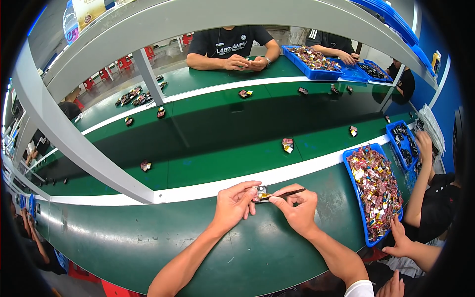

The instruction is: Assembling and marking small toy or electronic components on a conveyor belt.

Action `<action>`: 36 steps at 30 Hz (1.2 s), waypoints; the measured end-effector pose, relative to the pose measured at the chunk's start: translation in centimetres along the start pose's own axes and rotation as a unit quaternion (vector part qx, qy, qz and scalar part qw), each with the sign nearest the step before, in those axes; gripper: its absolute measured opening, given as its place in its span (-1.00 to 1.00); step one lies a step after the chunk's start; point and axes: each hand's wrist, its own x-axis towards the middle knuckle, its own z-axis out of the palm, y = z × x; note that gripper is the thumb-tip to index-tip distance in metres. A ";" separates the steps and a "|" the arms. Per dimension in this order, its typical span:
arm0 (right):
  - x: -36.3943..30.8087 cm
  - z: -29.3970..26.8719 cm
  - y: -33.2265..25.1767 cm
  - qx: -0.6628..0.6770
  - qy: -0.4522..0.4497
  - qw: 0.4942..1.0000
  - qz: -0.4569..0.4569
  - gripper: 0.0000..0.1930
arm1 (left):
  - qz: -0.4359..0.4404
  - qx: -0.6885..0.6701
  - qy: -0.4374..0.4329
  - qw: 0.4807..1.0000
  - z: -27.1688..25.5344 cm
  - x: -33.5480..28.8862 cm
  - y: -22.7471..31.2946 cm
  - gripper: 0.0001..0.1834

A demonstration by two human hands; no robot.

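Left hand point(234, 204), in the head view, pinches a small black case point(262, 189), toward six o'clock from the centre; the right hand point(300, 208) holds a thin dark tool point(291, 193), tip at the case. At three o'clock from them sits a blue tray point(356, 203) heaped with small parts point(372, 188); toward twelve lies a green belt point(217, 136).

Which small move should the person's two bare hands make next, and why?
Probably the right hand should gently guide the slim, dark, stick-like tool over the small black rectangular casing, because the left hand holds that casing and the tool's tip is beside or on it; exact contact is too small to tell.
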 end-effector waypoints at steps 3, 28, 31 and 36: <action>0.0 -0.1 0.1 -0.002 -0.005 1.000 -0.001 -0.90 | 0.002 0.004 -0.005 1.000 0.0 -0.1 0.0 -0.70; -0.1 0.2 -0.1 -0.067 0.007 0.995 -0.077 -0.89 | 0.005 0.013 -0.008 1.000 0.0 -0.2 0.3 -0.69; -0.1 0.2 -0.3 -0.109 -0.002 0.988 -0.105 -0.88 | 0.009 0.013 -0.009 1.000 0.0 -0.2 0.3 -0.70; -0.1 0.2 -0.2 -0.133 -0.003 0.974 -0.182 -0.87 | 0.009 0.040 0.002 0.999 0.3 0.0 0.2 -0.73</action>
